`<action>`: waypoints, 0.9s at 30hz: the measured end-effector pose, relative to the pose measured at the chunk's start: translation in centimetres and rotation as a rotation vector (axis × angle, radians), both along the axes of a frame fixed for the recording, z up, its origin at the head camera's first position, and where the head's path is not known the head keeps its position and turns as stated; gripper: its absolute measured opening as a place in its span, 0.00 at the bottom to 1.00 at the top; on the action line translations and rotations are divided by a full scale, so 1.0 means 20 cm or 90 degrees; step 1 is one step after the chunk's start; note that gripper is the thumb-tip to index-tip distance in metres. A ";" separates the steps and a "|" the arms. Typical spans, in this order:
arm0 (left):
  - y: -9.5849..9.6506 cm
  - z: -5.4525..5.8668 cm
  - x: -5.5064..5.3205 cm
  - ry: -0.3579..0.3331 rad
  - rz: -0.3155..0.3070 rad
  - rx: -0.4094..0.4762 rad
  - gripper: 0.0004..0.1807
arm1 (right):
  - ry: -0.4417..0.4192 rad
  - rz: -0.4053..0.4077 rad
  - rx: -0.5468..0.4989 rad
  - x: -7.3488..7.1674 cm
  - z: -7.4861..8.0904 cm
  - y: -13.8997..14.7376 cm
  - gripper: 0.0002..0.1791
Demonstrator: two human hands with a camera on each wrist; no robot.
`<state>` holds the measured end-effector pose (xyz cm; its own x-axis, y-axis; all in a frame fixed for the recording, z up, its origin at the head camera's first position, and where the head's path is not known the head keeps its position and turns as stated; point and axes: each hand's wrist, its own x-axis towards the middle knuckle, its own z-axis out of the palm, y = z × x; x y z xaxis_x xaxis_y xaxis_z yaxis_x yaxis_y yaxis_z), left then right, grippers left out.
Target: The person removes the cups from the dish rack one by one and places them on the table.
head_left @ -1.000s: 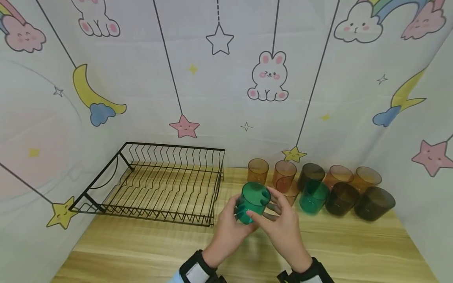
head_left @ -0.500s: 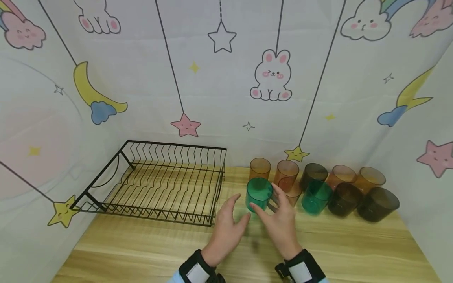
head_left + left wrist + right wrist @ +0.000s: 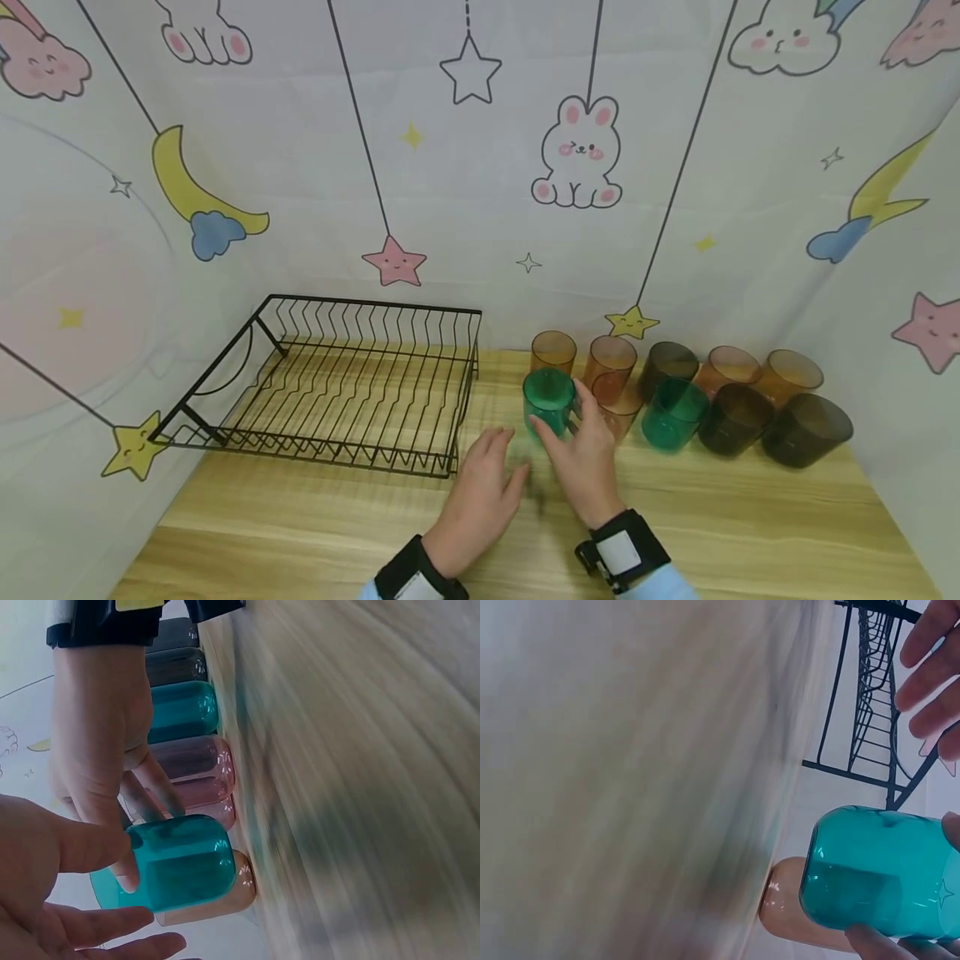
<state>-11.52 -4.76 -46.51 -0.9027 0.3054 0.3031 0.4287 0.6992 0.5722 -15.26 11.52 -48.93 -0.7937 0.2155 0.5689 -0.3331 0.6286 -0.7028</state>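
Observation:
A clear green cup [image 3: 546, 404] is upright in my right hand [image 3: 588, 467], with the thumb on its near side and the fingers on its right side. In the left wrist view, the green cup [image 3: 187, 862] appears slightly above the tabletop. My left hand [image 3: 483, 496] is just to the lower left, apart from the cup, with loosely bent fingers and nothing held. Right behind the held cup stands an amber cup [image 3: 553, 348]. A pinkish cup [image 3: 611, 362] and another orange-tinted cup [image 3: 621, 417] stand beside the right hand, the latter partly covered by its fingers.
A black wire dish rack [image 3: 352, 392] stands on the wooden table [image 3: 315, 525] to the left. Right of the hands is a second green cup [image 3: 673, 417], with brown, grey, pink and amber cups around it. A printed cloth [image 3: 480, 183] hangs behind.
Both hands held the green cup a second ago. The left hand has let go and drawn back down and left. The right hand has carried the cup slightly away, toward the amber cup.

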 end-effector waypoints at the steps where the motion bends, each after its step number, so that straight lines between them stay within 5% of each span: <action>1: 0.00 0.00 0.00 0.001 -0.001 -0.007 0.28 | -0.002 -0.004 0.001 -0.01 0.00 0.00 0.44; 16: -0.01 0.02 0.04 -0.034 -0.013 -0.045 0.31 | -0.076 -0.015 0.014 -0.02 0.00 0.01 0.44; 27: -0.02 0.04 0.07 0.016 -0.044 -0.039 0.32 | -0.147 -0.012 0.043 0.00 0.00 0.02 0.48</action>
<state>-10.12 -5.15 -45.61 -0.8714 0.3846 0.3046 0.4904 0.7008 0.5181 -15.23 12.02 -48.87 -0.9005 0.1984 0.3870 -0.1570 0.6814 -0.7148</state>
